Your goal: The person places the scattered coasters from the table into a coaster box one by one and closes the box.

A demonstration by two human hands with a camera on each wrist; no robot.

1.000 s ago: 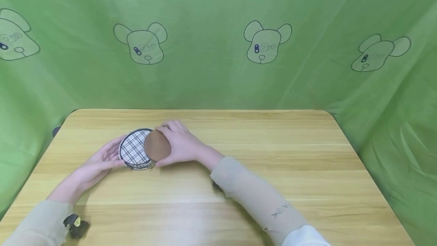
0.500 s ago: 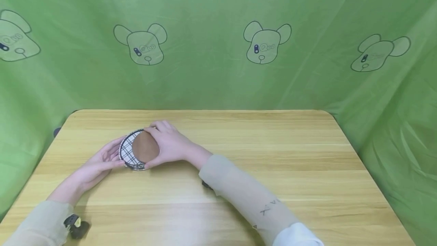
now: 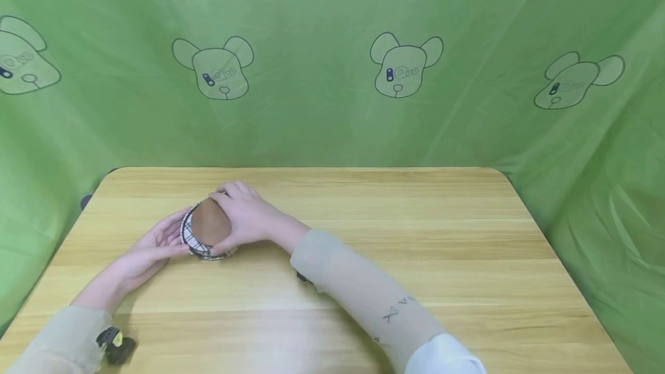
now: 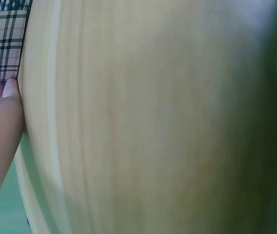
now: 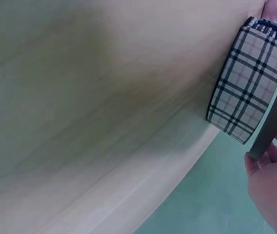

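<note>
A round box covered in black-and-white plaid (image 3: pixel 191 240) stands on the table, left of the middle. My left hand (image 3: pixel 156 245) holds its left side, thumb at the front and fingers behind. With thumb and fingers at opposite edges, my right hand (image 3: pixel 248 215) grips a flat brown disc (image 3: pixel 210 222) over the box's top. From the right wrist, the plaid side (image 5: pixel 248 83) shows with a narrow gap between it and the disc (image 5: pixel 274 117), which tilts alongside. In the left wrist view, fingertips (image 4: pixel 10 87) touch the plaid side's edge. Most of the box's top is hidden.
The wooden table (image 3: pixel 415 235) has rounded far corners and stretches away to the right. A green curtain (image 3: pixel 312 120) printed with bear heads hangs behind and at both sides. A dark wrist device (image 3: pixel 118 346) hangs below the left cuff.
My right hand has moved left with the brown disc, which has slid from the right edge of the plaid box to cover most of its top. My left hand has stayed put.
</note>
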